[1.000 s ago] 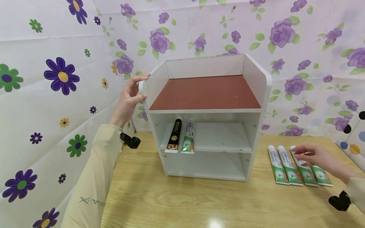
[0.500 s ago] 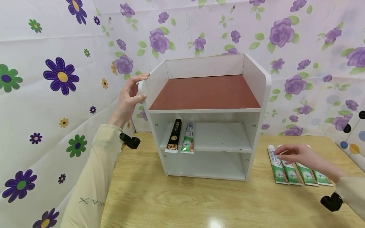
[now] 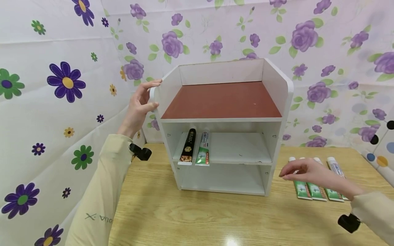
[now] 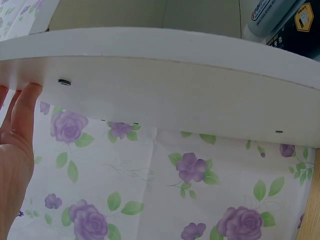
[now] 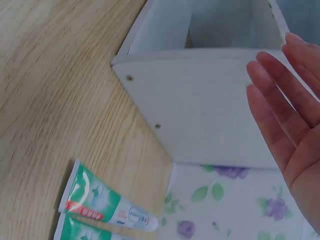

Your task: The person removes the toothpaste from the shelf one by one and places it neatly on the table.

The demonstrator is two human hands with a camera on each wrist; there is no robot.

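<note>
A small white shelf unit [image 3: 224, 120] with a red-brown top stands on the table. My left hand [image 3: 138, 106] grips the upper edge of its left side panel, thumb at the front; in the left wrist view, fingertips touch the panel [image 4: 165, 95]. On the middle shelf lie a black toothpaste tube [image 3: 188, 147] and a white-and-green toothpaste tube [image 3: 203, 149], side by side. My right hand [image 3: 314, 173] holds nothing, its fingers relaxed, in the air over a row of white-and-green toothpaste tubes [image 3: 303, 191] right of the unit, partly hiding them.
The wooden table [image 3: 197, 218] extends in front of the unit and to both sides. Behind it hangs a cloth with purple roses [image 3: 307, 34]. Another flowered cloth [image 3: 37, 112] closes off the left side. The unit's right side panel [image 5: 210, 105] is close to my right hand.
My right hand has moved left across the row of tubes, toward the shelf unit, uncovering the rightmost tube's cap end. The left hand, the unit and the tubes have stayed put.
</note>
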